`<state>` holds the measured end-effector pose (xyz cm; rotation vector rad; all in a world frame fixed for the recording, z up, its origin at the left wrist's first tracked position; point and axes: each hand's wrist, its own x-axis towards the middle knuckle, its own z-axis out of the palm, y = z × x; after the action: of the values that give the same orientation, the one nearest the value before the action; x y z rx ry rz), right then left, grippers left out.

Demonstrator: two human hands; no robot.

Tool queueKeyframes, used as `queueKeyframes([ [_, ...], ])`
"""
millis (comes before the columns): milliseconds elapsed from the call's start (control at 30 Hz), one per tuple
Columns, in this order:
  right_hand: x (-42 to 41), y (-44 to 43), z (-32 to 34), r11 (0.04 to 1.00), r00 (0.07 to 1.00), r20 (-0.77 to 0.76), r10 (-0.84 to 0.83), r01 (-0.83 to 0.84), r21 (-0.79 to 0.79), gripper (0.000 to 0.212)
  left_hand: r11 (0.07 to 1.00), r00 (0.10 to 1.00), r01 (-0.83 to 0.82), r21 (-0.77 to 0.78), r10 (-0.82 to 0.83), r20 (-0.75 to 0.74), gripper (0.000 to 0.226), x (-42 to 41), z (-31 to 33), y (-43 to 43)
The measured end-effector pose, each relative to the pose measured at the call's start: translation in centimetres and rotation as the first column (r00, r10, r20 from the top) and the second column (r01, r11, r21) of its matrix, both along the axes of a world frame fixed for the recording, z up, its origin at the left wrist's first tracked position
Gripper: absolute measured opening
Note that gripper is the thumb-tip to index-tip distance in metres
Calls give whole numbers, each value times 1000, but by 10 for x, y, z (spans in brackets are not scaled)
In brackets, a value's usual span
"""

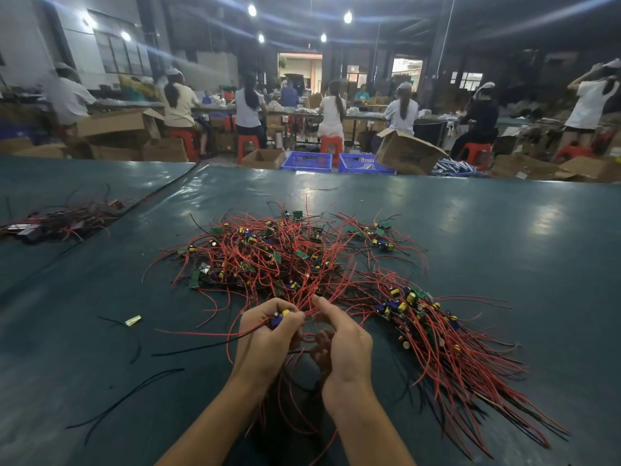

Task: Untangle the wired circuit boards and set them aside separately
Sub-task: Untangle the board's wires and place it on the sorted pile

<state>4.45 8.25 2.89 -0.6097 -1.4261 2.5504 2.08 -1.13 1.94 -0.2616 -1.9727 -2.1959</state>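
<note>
The left hand [268,334] clasps a circuit board [279,319]; the right hand [342,341], just beside, pinches red wires [307,306], best eased free slowly.

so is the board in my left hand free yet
Not free: red wires run from the circuit board into the tangled pile.

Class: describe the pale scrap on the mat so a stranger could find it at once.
Start at the green mat, then the big tangle of red wires at its middle. Left of the left hand lies the scrap: the only pale yellowish piece, lying apart from the red wires.
</note>
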Motion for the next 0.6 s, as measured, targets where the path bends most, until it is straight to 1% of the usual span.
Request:
queueKeyframes([
  [100,-3,13,3,998,998,20,-61,61,3,11,999,999,32,24,-32,1,29,0,0,1],
  [233,-4,18,6,994,994,3,-109,109,-9,20,998,999,46,41,-47,14,32,3,0,4],
  [367,-5,24,7,987,990,-17,-139,137,-83,16,997,999,34,69,-35,22,32,3,3,2],
  [500,-7,34,8,969,981,-16,-196,191,-159,19,997,998,65,48,-66,21,36,4,7,1],
  [600,-8,43,9,947,967,-7,-253,247,-206,13,996,995,92,18,-93,23,40,6,9,1],
])
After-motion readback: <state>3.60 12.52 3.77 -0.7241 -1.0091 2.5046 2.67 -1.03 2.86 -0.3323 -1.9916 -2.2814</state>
